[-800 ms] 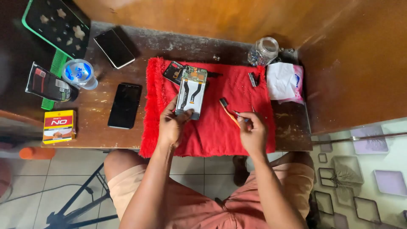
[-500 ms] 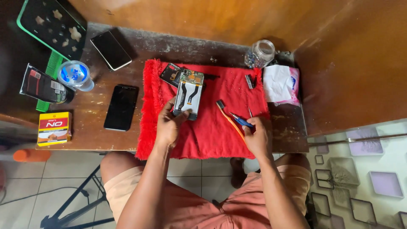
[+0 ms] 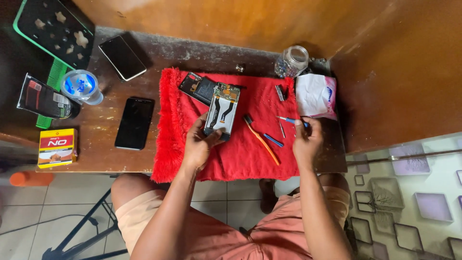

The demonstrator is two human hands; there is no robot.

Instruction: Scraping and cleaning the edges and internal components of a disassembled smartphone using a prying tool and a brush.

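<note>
My left hand (image 3: 199, 144) grips the lower end of an opened phone (image 3: 222, 110) whose circuit board and flex cables show; it lies on a red fuzzy cloth (image 3: 240, 154). My right hand (image 3: 307, 139) pinches a small blue-handled screwdriver (image 3: 291, 120) near the cloth's right edge. An orange toothbrush (image 3: 262, 140) with dark bristles lies on the cloth between my hands, beside another blue tool (image 3: 273, 140). A detached phone back part (image 3: 196, 88) sits behind the opened phone.
On the wooden desk (image 3: 159, 53) left of the cloth lie two dark phones (image 3: 135, 123) (image 3: 122, 58), a tape roll (image 3: 81, 85), a yellow-red box (image 3: 57, 147) and a green-edged tray (image 3: 53, 29). A glass jar (image 3: 291, 60) and white-pink packet (image 3: 315, 95) stand at right.
My right hand let go of the orange toothbrush, which now lies on the cloth, and picked up the blue screwdriver farther right. My left hand stays on the phone.
</note>
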